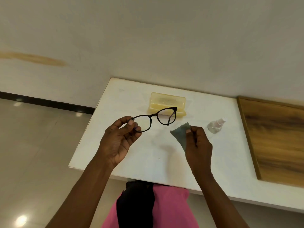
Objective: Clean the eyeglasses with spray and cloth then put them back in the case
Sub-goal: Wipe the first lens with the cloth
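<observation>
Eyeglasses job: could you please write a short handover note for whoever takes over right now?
Left hand: pinches the glasses by one lens rim, held above the table.
Right hand: pinches the cloth, not touching the lenses.
Case: open, empty, at the table's far side.
Spray: lying on the table, right of the cloth.
Done: glasses out of the case; whether they were sprayed cannot be told.
Left: wipe the lenses, return the glasses to the case.
</observation>
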